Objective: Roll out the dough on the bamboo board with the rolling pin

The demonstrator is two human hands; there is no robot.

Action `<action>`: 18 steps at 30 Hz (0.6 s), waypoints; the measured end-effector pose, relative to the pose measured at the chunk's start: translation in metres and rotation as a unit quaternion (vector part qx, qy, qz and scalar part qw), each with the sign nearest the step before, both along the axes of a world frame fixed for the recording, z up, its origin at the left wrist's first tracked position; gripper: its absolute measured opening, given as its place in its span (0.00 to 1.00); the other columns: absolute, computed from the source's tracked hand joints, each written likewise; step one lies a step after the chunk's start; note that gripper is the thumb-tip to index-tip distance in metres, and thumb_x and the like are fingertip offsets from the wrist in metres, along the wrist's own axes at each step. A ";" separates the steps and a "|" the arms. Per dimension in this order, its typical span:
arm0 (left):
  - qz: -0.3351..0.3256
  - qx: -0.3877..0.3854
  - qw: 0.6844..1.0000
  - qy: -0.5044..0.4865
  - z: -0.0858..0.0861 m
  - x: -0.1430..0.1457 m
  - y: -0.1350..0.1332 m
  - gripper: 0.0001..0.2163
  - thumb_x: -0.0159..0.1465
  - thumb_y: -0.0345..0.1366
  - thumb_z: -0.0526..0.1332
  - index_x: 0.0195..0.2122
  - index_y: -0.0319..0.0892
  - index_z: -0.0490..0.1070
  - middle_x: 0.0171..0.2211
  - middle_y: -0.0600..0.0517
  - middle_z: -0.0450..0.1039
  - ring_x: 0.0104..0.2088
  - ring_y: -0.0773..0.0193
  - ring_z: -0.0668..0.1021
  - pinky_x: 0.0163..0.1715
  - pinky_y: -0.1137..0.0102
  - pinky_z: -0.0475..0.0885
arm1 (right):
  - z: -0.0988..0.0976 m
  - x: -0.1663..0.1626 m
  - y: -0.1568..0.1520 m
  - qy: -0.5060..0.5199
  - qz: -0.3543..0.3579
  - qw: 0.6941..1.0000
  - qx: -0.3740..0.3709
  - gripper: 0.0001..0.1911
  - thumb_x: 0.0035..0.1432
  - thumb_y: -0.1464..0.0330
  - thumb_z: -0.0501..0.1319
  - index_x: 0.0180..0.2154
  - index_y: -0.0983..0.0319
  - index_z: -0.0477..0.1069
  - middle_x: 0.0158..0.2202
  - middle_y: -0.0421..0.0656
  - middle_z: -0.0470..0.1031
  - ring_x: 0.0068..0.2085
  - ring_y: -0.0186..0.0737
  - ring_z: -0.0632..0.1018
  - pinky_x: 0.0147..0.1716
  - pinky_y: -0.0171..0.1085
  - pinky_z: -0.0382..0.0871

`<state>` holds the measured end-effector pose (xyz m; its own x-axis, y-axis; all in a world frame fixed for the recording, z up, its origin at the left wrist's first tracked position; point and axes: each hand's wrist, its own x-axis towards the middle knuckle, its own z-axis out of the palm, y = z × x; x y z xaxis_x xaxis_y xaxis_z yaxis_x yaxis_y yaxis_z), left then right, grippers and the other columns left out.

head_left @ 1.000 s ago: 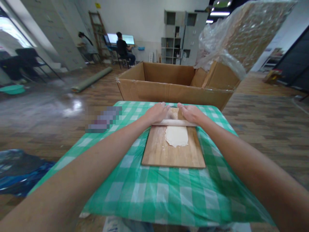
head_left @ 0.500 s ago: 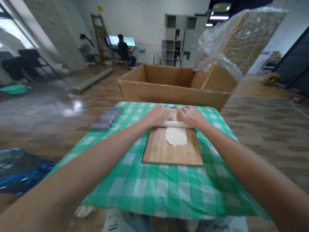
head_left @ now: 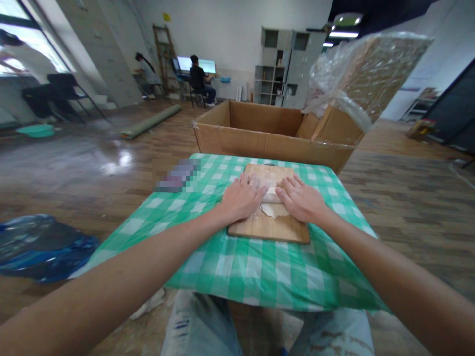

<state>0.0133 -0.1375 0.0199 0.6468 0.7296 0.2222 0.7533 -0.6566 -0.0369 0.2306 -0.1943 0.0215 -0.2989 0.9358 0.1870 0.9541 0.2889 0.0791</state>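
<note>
A pale rolling pin (head_left: 271, 198) lies across a wooden board (head_left: 267, 231), with both my palms resting on it. My left hand (head_left: 243, 199) presses on its left part, fingers stretched out forward. On its right part lies my right hand (head_left: 301, 199), its fingers also extended and slightly spread. The pin's ends are hidden under the hands. Beneath the pin is a flat, ragged-edged sheet of dough (head_left: 275, 210), whose near edge shows; the pin and hands cover part of the rest. White flour dusts the board's far part.
A green-and-white checked cloth (head_left: 208, 269) covers the table. A blurred-out flat item (head_left: 178, 175) lies at its far left corner. Beyond stands a large open cardboard box (head_left: 267, 141). A blue plastic bag (head_left: 48, 249) is on the floor at left. Several people are in the background.
Both hands have drawn the rolling pin toward me, over the dough, covering more of it. The camera view has shifted slightly, and another person shows by the window at far left.
</note>
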 end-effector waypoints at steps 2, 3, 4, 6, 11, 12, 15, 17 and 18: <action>0.006 -0.013 1.000 -0.023 -0.004 -0.003 -0.008 0.29 0.77 0.51 0.39 0.63 0.39 0.70 0.67 0.37 0.67 0.69 0.39 0.66 0.66 0.47 0.61 | -0.001 -0.003 -0.013 0.003 -0.020 1.000 0.002 0.37 0.77 0.55 0.34 0.66 0.71 0.66 0.69 0.60 0.66 0.71 0.58 0.64 0.69 0.55 0.57; 0.008 -0.015 0.999 -0.034 -0.006 -0.006 -0.012 0.31 0.76 0.53 0.40 0.65 0.39 0.69 0.67 0.37 0.67 0.69 0.40 0.65 0.67 0.47 0.59 | -0.002 -0.005 -0.020 0.007 -0.029 1.000 0.001 0.38 0.76 0.54 0.34 0.68 0.72 0.63 0.70 0.60 0.65 0.71 0.57 0.64 0.68 0.55 0.59; 0.009 -0.015 0.999 -0.041 -0.008 -0.008 -0.018 0.32 0.76 0.55 0.40 0.66 0.38 0.68 0.67 0.36 0.67 0.70 0.40 0.65 0.68 0.47 0.58 | -0.003 -0.006 -0.027 0.012 -0.032 0.999 -0.003 0.39 0.76 0.52 0.34 0.69 0.72 0.62 0.71 0.60 0.63 0.72 0.57 0.63 0.67 0.54 0.60; 0.002 -0.007 0.999 -0.050 -0.012 -0.014 -0.030 0.35 0.75 0.58 0.42 0.68 0.36 0.65 0.69 0.35 0.64 0.72 0.40 0.62 0.70 0.48 0.55 | -0.005 -0.008 -0.041 0.018 -0.020 1.000 -0.006 0.40 0.76 0.51 0.34 0.70 0.72 0.60 0.72 0.59 0.61 0.72 0.56 0.62 0.68 0.54 0.59; 0.005 0.000 0.998 -0.061 -0.014 -0.021 -0.047 0.38 0.73 0.61 0.44 0.71 0.35 0.60 0.70 0.35 0.62 0.73 0.41 0.60 0.72 0.51 0.52 | -0.005 -0.010 -0.050 0.027 -0.009 1.000 -0.002 0.43 0.74 0.47 0.37 0.71 0.73 0.59 0.71 0.59 0.63 0.72 0.57 0.63 0.70 0.54 0.56; 0.010 -0.007 0.998 -0.059 -0.013 -0.020 -0.045 0.38 0.73 0.61 0.44 0.70 0.35 0.61 0.70 0.34 0.62 0.72 0.41 0.61 0.72 0.51 0.53 | -0.004 -0.010 -0.046 0.030 -0.011 0.999 -0.004 0.43 0.74 0.46 0.37 0.71 0.72 0.60 0.71 0.59 0.63 0.72 0.57 0.63 0.70 0.54 0.56; 0.017 -0.034 0.998 -0.046 -0.008 -0.016 -0.033 0.37 0.74 0.60 0.40 0.69 0.35 0.63 0.70 0.35 0.63 0.71 0.42 0.63 0.70 0.51 0.56 | -0.002 -0.007 -0.028 0.036 -0.019 0.999 -0.012 0.44 0.73 0.44 0.36 0.71 0.70 0.60 0.72 0.57 0.62 0.73 0.58 0.60 0.70 0.54 0.56; 0.016 -0.043 0.998 -0.038 -0.006 -0.012 -0.020 0.35 0.75 0.57 0.37 0.67 0.36 0.65 0.70 0.36 0.63 0.71 0.43 0.64 0.70 0.51 0.56 | -0.002 -0.004 -0.011 0.033 -0.019 0.999 -0.017 0.44 0.73 0.45 0.35 0.71 0.70 0.60 0.73 0.57 0.60 0.74 0.59 0.58 0.70 0.55 0.54; 0.018 -0.044 0.998 -0.038 -0.005 -0.009 -0.014 0.35 0.76 0.56 0.35 0.67 0.36 0.66 0.69 0.36 0.63 0.71 0.43 0.63 0.70 0.50 0.56 | -0.002 -0.002 -0.003 0.030 -0.015 0.999 -0.019 0.44 0.74 0.45 0.34 0.71 0.70 0.59 0.73 0.57 0.60 0.74 0.60 0.57 0.70 0.56 0.54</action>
